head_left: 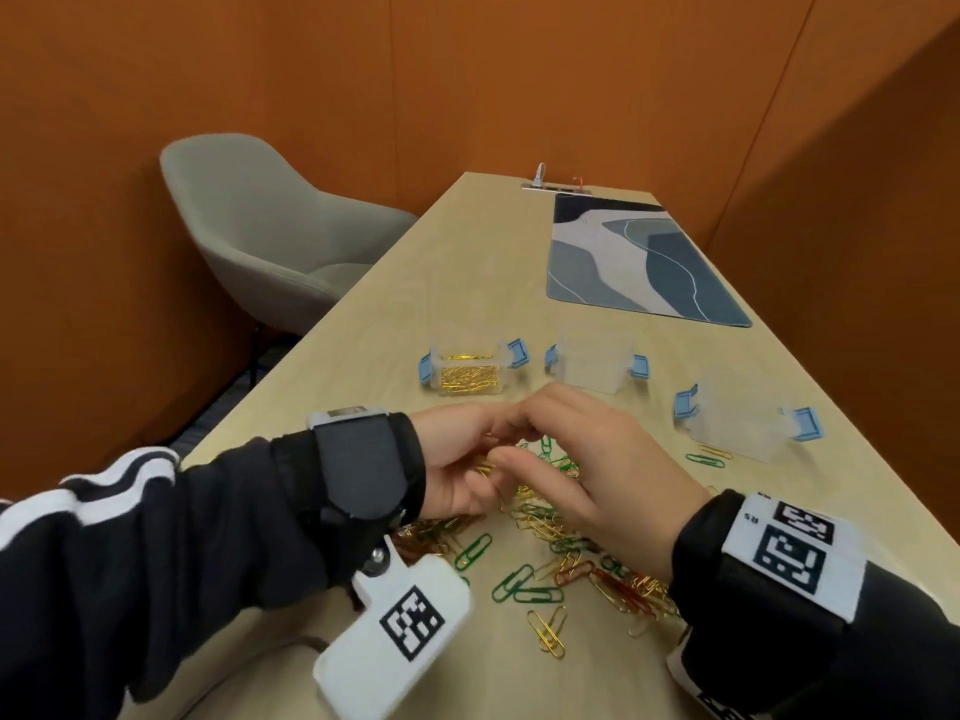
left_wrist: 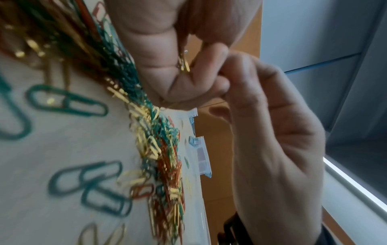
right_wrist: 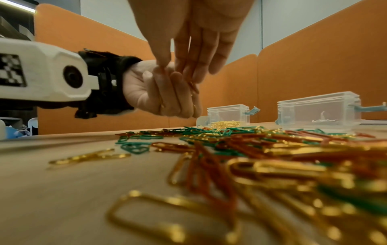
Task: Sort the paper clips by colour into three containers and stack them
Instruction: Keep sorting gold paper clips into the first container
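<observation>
From the head view, the left hand (head_left: 457, 459) and right hand (head_left: 587, 459) meet fingertip to fingertip just above the mixed pile (head_left: 545, 517) of gold, green and red clips on the desk (head_left: 363, 366). The gold box (head_left: 470, 374), already part filled, lies at about 11 o'clock from that joint grip and nearer the left hand; two empty boxes (head_left: 595, 363) (head_left: 737, 428) sit at 1 and 2 o'clock. In the left wrist view, the left hand (left_wrist: 167, 49) is cupped, its fingers curled round a few gold clips (left_wrist: 183, 65), while the right hand's fingertips (left_wrist: 236, 66) pinch in against them; what they pinch is hidden. From the right wrist view, the right hand (right_wrist: 194, 41) points down with fingers close together into the left hand (right_wrist: 159, 92), and the gold box (right_wrist: 227, 115) stands beyond, at 3 o'clock of the grip. The likely next move is the left hand carrying its gold clips there.
</observation>
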`<control>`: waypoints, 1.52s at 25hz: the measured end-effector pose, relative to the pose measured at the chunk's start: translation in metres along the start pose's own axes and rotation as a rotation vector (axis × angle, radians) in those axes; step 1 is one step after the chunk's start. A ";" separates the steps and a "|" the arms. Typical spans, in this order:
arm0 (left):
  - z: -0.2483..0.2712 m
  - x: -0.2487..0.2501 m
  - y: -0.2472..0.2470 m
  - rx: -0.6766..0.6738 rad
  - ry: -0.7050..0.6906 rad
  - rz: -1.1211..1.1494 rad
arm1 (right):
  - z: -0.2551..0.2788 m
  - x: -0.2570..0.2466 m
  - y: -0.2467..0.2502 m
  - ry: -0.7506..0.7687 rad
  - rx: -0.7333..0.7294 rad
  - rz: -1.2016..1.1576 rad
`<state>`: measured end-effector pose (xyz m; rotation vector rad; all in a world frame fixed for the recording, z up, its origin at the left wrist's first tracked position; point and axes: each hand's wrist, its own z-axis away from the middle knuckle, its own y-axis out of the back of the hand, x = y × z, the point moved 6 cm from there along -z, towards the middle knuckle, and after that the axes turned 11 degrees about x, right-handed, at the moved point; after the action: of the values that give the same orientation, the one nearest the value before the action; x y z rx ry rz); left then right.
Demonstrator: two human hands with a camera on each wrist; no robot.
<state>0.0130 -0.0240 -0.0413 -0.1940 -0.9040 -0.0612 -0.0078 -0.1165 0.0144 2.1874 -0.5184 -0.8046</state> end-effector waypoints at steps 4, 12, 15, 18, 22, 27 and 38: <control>-0.017 0.058 0.023 0.210 -0.162 -0.289 | 0.010 0.014 0.012 -0.135 -0.029 0.128; -0.060 0.124 0.030 0.542 -0.399 -1.076 | 0.018 0.031 0.006 -0.293 -0.256 0.250; -0.045 0.133 0.030 0.548 -0.468 -1.136 | 0.023 0.035 0.000 -0.303 -0.359 0.268; -0.008 0.136 0.037 0.605 -0.602 -1.148 | 0.026 0.039 -0.005 -0.315 -0.434 0.276; 0.005 0.070 0.022 0.306 -0.577 -1.398 | 0.025 0.038 -0.004 -0.326 -0.437 0.229; 0.000 0.032 0.017 0.238 -0.613 -1.532 | 0.025 0.033 -0.001 -0.340 -0.430 0.210; 0.015 0.027 0.000 0.110 -0.864 -1.519 | 0.019 0.030 -0.009 -0.193 -0.397 0.222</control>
<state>0.0184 -0.0201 -0.0109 0.6660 -1.7314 -1.4169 0.0016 -0.1374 -0.0138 1.6680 -0.6244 -0.9137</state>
